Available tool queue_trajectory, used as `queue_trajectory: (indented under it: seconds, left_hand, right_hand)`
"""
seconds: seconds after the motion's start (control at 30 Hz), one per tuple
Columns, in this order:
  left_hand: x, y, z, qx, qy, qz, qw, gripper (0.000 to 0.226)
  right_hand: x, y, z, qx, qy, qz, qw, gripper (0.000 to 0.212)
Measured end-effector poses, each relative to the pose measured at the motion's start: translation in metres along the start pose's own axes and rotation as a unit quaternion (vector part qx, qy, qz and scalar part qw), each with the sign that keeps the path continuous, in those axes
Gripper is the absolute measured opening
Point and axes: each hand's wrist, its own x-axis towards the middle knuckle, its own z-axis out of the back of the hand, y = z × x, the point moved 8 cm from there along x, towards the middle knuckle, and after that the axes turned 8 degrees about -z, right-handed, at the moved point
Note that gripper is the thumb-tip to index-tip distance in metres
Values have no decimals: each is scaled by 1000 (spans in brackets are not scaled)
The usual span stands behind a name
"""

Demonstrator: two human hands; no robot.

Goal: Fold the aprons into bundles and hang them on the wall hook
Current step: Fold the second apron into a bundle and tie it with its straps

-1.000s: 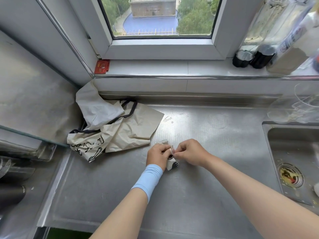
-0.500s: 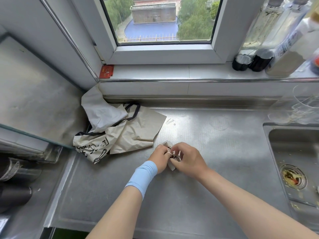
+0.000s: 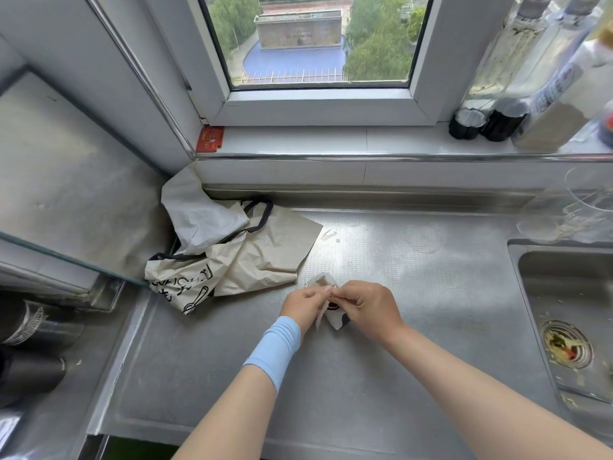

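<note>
Head view: A person works at a stainless-steel kitchen counter [image 3: 398, 376] below a window [image 3: 311, 38]. Both hands meet over a small, tightly folded apron bundle [image 3: 334, 319] that rests on the counter near its middle. The left hand [image 3: 306, 305], a pale blue wristband [image 3: 275, 350] on its wrist, has its fingers curled and pinches the bundle's left side. The right hand [image 3: 366, 305] curls its fingers over the bundle's right side and grips it. The fingertips of the two hands nearly touch above the cloth. A thin pale strip [image 3: 319, 322] of the bundle hangs down between the hands. A corner of the bundle [image 3: 319, 281] sticks out beyond the knuckles on the far side.

A second apron [image 3: 265, 257], cream with black trim and black printed lettering, lies loose and crumpled to the left. It sits in the corner where the counter meets the wall, well apart from the hands.

A sink [image 3: 570, 293] is set into the counter at the right, with food scraps in its drain strainer [image 3: 565, 345]. A clear glass bowl [image 3: 570, 214] stands just behind the sink. Tall bottles [image 3: 497, 61] line the right end of the window sill [image 3: 331, 141], and a small red card [image 3: 209, 138] lies at its left end.
</note>
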Motion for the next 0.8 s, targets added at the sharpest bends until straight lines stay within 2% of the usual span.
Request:
queue_trajectory:
  seconds: [0.13,0.2,0.37,0.53,0.6,0.7,0.8]
  left_hand:
    - [-1,5,7,-87,-74,37,993,16]
    - [-2,6,10,-112,-102,40,988,11]
    - [-6,15,33,-5,-187,20,982,21]
    - [-4,10,20,28,-159,14,987,23]
    - [-2,8,21,45,-158,10,986,24]
    - [-2,9,26,23,-162,14,986,21]
    - [-2,11,29,-5,-165,25,986,18]
  right_hand:
    - [4,6,2,-56,-2,25,998,1]
    - [9,5,0,-97,25,17,995,4]
    - [20,-16,-9,-118,163,-102,974,9]
    - [23,-19,-15,-35,176,-183,967,24]
    - [26,-17,-15,45,170,-207,962,25]
    - [25,-11,-17,233,199,-263,915,20]
    - [17,-15,-28,299,268,-312,861,24]
